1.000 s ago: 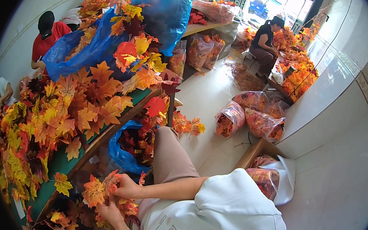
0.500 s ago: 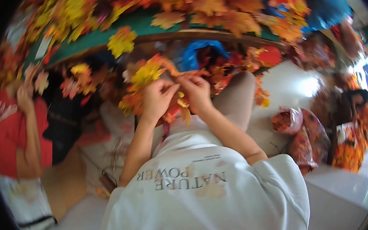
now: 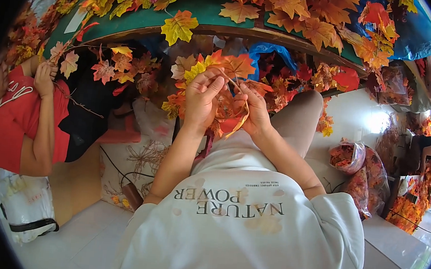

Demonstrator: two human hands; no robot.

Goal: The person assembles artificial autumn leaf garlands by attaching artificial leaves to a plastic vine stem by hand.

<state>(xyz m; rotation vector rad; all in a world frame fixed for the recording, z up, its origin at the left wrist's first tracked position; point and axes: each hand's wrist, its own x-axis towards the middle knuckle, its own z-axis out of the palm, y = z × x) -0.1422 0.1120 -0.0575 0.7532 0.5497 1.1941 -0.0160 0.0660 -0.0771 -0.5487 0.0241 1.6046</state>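
Note:
Over my lap, both hands hold an artificial maple leaf garland [image 3: 238,65] with orange, yellow and red leaves. My left hand [image 3: 203,100] is closed, its thumb and fingers pinching the thin brown stem. Close beside it, my right hand [image 3: 255,110] grips the same stem at the other side with thumb and forefinger. A loop of stem and a red leaf [image 3: 231,124] hang between my wrists. My fingers partly hide where the stem is held.
A green table [image 3: 204,23] heaped with maple leaves stands ahead. Below it is a blue bag [image 3: 271,51]. At left, a person in a red shirt [image 3: 46,135] holds a leafy branch. Leaf-filled clear bags [image 3: 368,173] lie on the floor at right.
My hands have come slightly apart along the stem, and the left has turned to show more palm. The whole view has shifted, and the blur has gone.

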